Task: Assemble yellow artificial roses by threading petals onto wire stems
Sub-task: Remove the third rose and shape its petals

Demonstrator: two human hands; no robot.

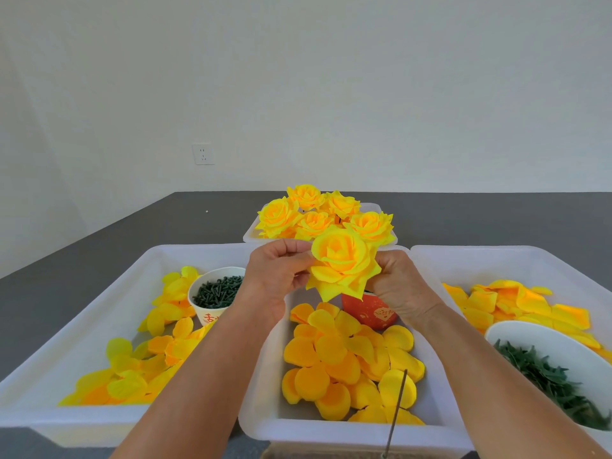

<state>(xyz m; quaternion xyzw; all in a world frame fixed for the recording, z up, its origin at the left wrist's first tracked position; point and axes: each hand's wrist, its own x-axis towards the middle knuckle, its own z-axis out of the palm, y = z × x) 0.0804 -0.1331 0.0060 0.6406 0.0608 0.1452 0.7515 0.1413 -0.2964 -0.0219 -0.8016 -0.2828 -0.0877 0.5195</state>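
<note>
I hold a yellow rose up over the middle tray, with my left hand pinching its petals on one side and my right hand curled around its other side. Loose petals lie in the tray below, with a red cup at the back and a thin wire sticking up at the front. More finished roses sit in the far tray, just behind my rose.
</note>
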